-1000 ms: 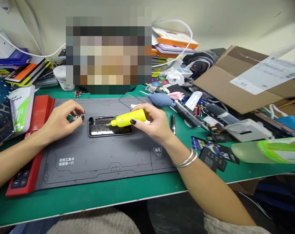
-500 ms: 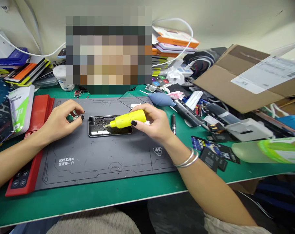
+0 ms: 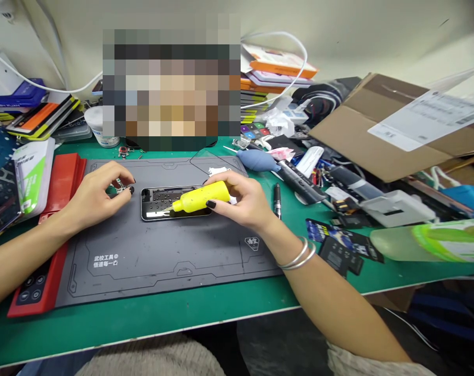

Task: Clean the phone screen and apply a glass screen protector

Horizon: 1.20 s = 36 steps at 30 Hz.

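A black phone (image 3: 158, 208) lies flat on the grey work mat (image 3: 162, 250), its glass dotted with small drops. My right hand (image 3: 242, 201) is closed round a yellow squeeze bottle (image 3: 199, 199), whose nozzle points left and down onto the phone's glass. My left hand (image 3: 97, 196) rests on the mat just left of the phone, fingers pinched on a small green and metal part (image 3: 119, 186).
A red case (image 3: 56, 209) lies along the mat's left edge. Right of the mat are a black pen (image 3: 277, 198), a blue air blower (image 3: 258, 161), dark tools and cards, and a cardboard box (image 3: 397, 125). A green spray bottle (image 3: 428, 241) lies at the right.
My right hand has tilted the yellow bottle lower and shifted it slightly left, so the nozzle now sits nearer the glass. My left hand has stayed put.
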Each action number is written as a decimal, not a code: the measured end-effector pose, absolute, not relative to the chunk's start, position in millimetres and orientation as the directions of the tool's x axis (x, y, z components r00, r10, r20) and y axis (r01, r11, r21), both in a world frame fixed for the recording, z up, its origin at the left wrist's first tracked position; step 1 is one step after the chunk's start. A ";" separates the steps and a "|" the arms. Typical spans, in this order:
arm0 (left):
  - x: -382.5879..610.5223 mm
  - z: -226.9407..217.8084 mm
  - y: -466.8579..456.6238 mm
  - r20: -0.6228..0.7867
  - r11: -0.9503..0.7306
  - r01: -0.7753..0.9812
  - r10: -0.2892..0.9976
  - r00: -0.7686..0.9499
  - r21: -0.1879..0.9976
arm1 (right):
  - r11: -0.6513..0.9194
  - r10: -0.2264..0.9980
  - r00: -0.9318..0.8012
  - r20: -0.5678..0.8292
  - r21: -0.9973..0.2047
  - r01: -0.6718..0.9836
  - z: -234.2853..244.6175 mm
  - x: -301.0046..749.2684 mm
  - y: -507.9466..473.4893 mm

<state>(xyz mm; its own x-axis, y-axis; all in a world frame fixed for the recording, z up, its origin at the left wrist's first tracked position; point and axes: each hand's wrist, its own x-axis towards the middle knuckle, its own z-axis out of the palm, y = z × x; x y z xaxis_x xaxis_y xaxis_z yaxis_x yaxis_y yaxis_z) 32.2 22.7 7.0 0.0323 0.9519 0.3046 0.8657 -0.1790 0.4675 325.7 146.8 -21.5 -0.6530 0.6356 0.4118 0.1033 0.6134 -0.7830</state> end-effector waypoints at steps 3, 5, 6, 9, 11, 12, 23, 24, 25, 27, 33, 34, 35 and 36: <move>32.0 6.4 22.7 0.306 -0.180 0.867 0.952 0.033 0.466 | 0.625 0.617 -0.663 0.424 -0.776 0.086 -23.4 325.4 146.9; 31.6 6.0 22.6 0.305 -0.178 0.867 0.952 0.032 0.465 | 0.622 0.621 -0.658 0.426 -0.778 0.083 -23.0 325.7 146.7; 31.5 6.0 22.5 0.303 -0.174 0.868 0.953 0.028 0.466 | 0.616 0.631 -0.652 0.420 -0.782 0.091 -22.2 326.2 146.7; 31.0 6.2 22.4 0.297 -0.165 0.869 0.955 0.022 0.467 | 0.600 0.669 -0.608 0.428 -0.794 0.101 -18.7 328.9 148.2; 30.7 6.5 22.6 0.300 -0.171 0.867 0.954 0.027 0.468 | 0.591 0.699 -0.552 0.455 -0.802 0.086 -16.9 330.9 150.7; 30.7 6.6 22.7 0.303 -0.175 0.866 0.953 0.029 0.469 | 0.580 0.717 -0.522 0.461 -0.810 0.082 -16.4 331.8 152.4; 31.9 9.1 21.6 0.312 -0.197 0.870 0.949 0.053 0.451 | 0.446 0.824 -0.421 0.378 -0.892 0.071 -23.1 331.6 165.9; 31.9 9.4 21.4 0.309 -0.193 0.873 0.950 0.052 0.448 | 0.442 0.821 -0.433 0.373 -0.895 0.067 -24.4 331.0 165.9; 31.8 9.7 21.3 0.308 -0.191 0.874 0.950 0.050 0.446 | 0.442 0.815 -0.447 0.369 -0.894 0.069 -25.8 330.4 166.0; 31.5 10.0 21.2 0.306 -0.188 0.875 0.951 0.048 0.447 | 0.458 0.802 -0.471 0.366 -0.884 0.092 -28.3 329.4 166.1; 31.3 9.9 21.4 0.320 -0.204 0.868 0.946 0.055 0.453 | 0.467 0.798 -0.474 0.374 -0.879 0.093 -29.9 329.3 165.5; 31.5 10.0 21.3 0.325 -0.210 0.867 0.944 0.059 0.453 | 0.466 0.796 -0.476 0.373 -0.881 0.088 -29.7 329.3 165.3; 31.6 10.2 21.3 0.330 -0.216 0.865 0.942 0.063 0.452 | 0.465 0.794 -0.482 0.372 -0.881 0.086 -29.6 329.2 165.0; 31.8 10.3 21.2 0.334 -0.222 0.864 0.940 0.067 0.452 | 0.467 0.789 -0.491 0.369 -0.880 0.089 -29.6 328.9 164.6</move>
<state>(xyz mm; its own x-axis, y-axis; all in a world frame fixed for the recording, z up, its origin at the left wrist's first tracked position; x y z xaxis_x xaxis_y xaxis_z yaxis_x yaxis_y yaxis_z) 31.8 21.2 10.3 0.0667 0.9403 0.3338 0.8642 -0.2216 0.4516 328.9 164.6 -29.6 -0.4907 0.7892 0.3692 0.0886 0.4668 -0.8799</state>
